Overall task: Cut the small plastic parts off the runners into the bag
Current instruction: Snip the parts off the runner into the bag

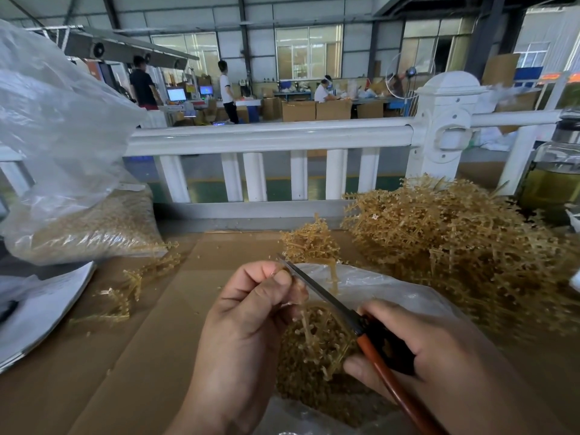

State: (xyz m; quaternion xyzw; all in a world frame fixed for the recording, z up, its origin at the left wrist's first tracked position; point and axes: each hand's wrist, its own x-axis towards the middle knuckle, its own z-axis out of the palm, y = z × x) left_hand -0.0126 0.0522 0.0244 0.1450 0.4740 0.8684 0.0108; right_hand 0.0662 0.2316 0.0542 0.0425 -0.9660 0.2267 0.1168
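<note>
Left hand [248, 312] – fingers curled, thumb and forefinger pinching the top of a tan runner [306, 324], which hangs from the fingertips into the mouth of the bag [386, 290]. The hand is raised over the bag, back of the hand toward the camera, wrist entering from the lower edge.

Right hand [433, 350] – closed round the black and orange handles of the scissors [329, 299], thumb along the underside. The blades point up and to the left and cross just beside the left fingertips; they appear closed, though blur makes this uncertain.

The clear bag lies open under both hands and holds a heap of small plastic parts [301, 381] (same tan as the runner).

All rests on a cardboard sheet [150, 346]. A large pile of uncut runners [464, 246] lies to the right, with a smaller clump [309, 240] just beyond the scissor tips. A few loose runners [128, 290] lie to the left, near a filled plastic sack [91, 227] and some papers [44, 306]. A white railing [266, 138] borders the far edge.
</note>
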